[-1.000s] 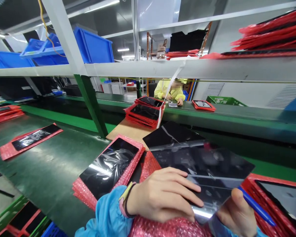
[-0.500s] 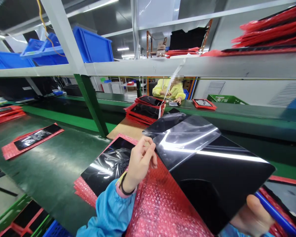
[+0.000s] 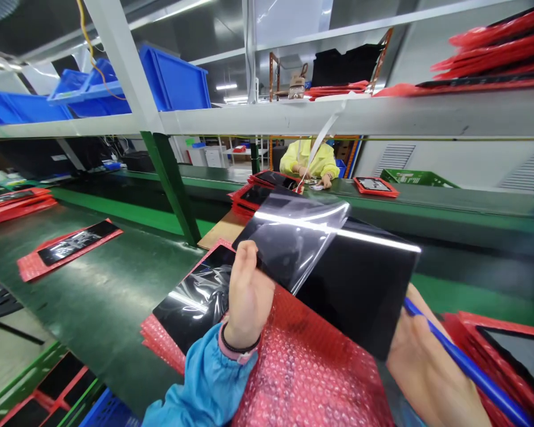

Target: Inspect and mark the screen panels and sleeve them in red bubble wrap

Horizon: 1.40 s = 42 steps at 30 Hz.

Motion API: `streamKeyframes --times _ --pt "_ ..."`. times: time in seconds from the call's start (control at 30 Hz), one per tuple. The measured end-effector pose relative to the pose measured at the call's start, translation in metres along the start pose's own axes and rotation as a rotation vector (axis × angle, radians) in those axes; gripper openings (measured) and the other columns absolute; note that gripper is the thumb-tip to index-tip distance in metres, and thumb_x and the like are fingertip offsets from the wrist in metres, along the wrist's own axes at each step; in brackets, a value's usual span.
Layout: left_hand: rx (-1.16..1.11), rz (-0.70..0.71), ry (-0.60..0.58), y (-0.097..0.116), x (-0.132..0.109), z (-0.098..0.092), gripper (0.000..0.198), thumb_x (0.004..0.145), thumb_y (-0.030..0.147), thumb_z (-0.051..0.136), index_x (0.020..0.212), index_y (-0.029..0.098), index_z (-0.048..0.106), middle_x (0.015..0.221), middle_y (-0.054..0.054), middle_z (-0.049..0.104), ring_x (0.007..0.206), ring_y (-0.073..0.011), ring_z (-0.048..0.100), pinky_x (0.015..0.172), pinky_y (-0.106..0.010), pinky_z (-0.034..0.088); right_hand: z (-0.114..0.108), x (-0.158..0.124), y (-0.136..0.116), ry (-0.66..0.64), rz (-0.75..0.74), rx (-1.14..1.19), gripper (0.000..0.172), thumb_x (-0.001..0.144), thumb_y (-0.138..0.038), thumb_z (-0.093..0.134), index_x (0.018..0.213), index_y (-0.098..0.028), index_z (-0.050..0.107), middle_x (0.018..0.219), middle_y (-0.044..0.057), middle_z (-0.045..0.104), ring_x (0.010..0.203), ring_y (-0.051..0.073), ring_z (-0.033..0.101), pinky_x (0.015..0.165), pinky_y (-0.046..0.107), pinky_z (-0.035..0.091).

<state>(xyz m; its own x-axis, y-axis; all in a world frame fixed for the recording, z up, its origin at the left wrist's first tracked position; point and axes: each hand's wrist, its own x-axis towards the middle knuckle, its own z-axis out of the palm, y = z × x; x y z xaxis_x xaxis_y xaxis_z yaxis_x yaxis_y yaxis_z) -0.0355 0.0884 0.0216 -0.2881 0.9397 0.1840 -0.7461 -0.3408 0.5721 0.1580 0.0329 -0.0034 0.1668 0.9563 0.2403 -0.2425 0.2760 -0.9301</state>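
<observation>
A glossy black screen panel [image 3: 356,279] is held up tilted in front of me, a clear film [image 3: 300,228] lying loosely over its left part. My left hand [image 3: 249,293] is at the panel's left edge, fingers bent up around it and partly hidden. My right hand [image 3: 431,356] grips the right edge, and a blue pen-like stick [image 3: 471,370] lies across that same hand. Under the panel is a red bubble-wrap bag [image 3: 311,373]. Left of it, another black panel with wrinkled film [image 3: 200,296] rests on more bubble wrap.
A red-wrapped panel [image 3: 78,242] lies on the green table [image 3: 102,296]. Red-wrapped stacks stand behind [image 3: 253,196] and at right [image 3: 511,350]. A green post [image 3: 171,187] rises at the table's back. Across the bench sits a person in yellow [image 3: 311,157].
The panel has shifted left and turned, and the right hand has come up and left with it. My left hand's fingers have straightened upward from a curled pose at the panel's edge.
</observation>
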Motion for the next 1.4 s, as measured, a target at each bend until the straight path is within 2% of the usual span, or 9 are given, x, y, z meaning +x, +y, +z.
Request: streamKeyframes --times 0.13,0.23,0.37,0.53,0.77,0.9,1.03,1.2,1.4 --pt "0.005 0.178 -0.016 0.003 -0.016 0.004 0.006 0.088 0.031 0.059 0.087 0.025 0.058 0.093 0.003 0.055 0.093 -0.0115 0.055 0.088 -0.027 0.046 0.017 -0.01 -0.008 -0.051 0.055 -0.061 0.081 0.077 -0.034 0.069 0.146 -0.038 0.027 0.15 0.001 0.038 0.13 0.031 0.044 0.097 0.042 0.05" --pt "-0.002 0.224 -0.047 0.002 -0.027 0.006 0.006 0.088 0.03 0.058 0.085 0.026 0.056 0.083 0.003 0.05 0.08 -0.0105 0.053 0.079 -0.025 0.047 0.015 -0.012 -0.002 0.02 -0.036 -0.297 0.094 0.071 -0.033 0.075 0.149 -0.035 0.022 0.149 0.002 0.039 0.133 0.031 0.04 0.1 0.04 0.047" --pt "0.038 0.25 -0.05 -0.001 -0.037 0.007 0.012 0.086 0.034 0.059 0.082 0.026 0.053 0.075 0.003 0.044 0.069 -0.0109 0.049 0.068 -0.024 0.045 0.01 -0.01 0.006 0.088 -0.132 -0.467 0.097 0.067 -0.037 0.077 0.149 -0.03 0.024 0.151 0.003 0.035 0.135 0.034 0.035 0.112 0.048 0.029" --pt "0.104 0.319 -0.008 -0.009 -0.05 0.006 0.018 0.085 0.038 0.06 0.078 0.025 0.05 0.075 0.002 0.045 0.066 -0.0116 0.047 0.065 -0.025 0.045 0.016 -0.006 0.005 0.152 -0.103 -0.435 0.104 0.06 -0.033 0.082 0.148 -0.029 0.026 0.146 0.006 0.043 0.133 0.037 0.038 0.105 0.048 0.042" --pt "0.104 0.274 0.033 -0.003 -0.045 0.006 0.017 0.085 0.039 0.059 0.08 0.025 0.05 0.077 0.002 0.047 0.069 -0.012 0.05 0.064 -0.024 0.043 0.011 -0.008 0.005 0.103 -0.137 -0.51 0.094 0.068 -0.039 0.075 0.148 -0.032 0.025 0.15 0.001 0.036 0.137 0.034 0.032 0.115 0.049 0.022" --pt "0.009 0.193 -0.032 0.004 -0.035 0.009 0.011 0.086 0.036 0.059 0.083 0.027 0.053 0.076 0.003 0.05 0.075 -0.0122 0.054 0.077 -0.028 0.047 0.011 -0.014 -0.001 0.123 -0.147 -0.577 0.09 0.071 -0.045 0.072 0.147 -0.031 0.027 0.148 0.001 0.039 0.135 0.033 0.036 0.115 0.046 0.022" --pt "-0.02 0.129 0.021 0.008 -0.024 0.009 0.01 0.084 0.035 0.062 0.085 0.027 0.057 0.089 0.004 0.058 0.094 -0.0143 0.058 0.094 -0.034 0.045 0.016 -0.02 -0.007 0.135 -0.091 -0.386 0.085 0.073 -0.04 0.071 0.146 -0.034 0.03 0.144 0.002 0.046 0.132 0.031 0.042 0.11 0.043 0.032" --pt "-0.02 0.073 0.111 0.011 -0.01 0.006 0.01 0.082 0.035 0.064 0.086 0.026 0.061 0.097 0.005 0.065 0.104 -0.0155 0.059 0.1 -0.037 0.042 0.01 -0.026 -0.005 0.038 -0.037 -0.187 0.085 0.073 -0.028 0.073 0.146 -0.036 0.029 0.142 0.003 0.049 0.124 0.029 0.051 0.096 0.036 0.048" --pt "-0.108 -0.004 0.151 0.013 0.001 0.004 0.004 0.084 0.026 0.063 0.086 0.023 0.064 0.094 0.003 0.068 0.11 -0.0164 0.06 0.104 -0.037 0.039 0.007 -0.029 -0.008 -0.115 0.048 0.089 0.078 0.081 -0.026 0.065 0.147 -0.04 0.025 0.146 0.005 0.043 0.125 0.035 0.049 0.094 0.05 0.051"
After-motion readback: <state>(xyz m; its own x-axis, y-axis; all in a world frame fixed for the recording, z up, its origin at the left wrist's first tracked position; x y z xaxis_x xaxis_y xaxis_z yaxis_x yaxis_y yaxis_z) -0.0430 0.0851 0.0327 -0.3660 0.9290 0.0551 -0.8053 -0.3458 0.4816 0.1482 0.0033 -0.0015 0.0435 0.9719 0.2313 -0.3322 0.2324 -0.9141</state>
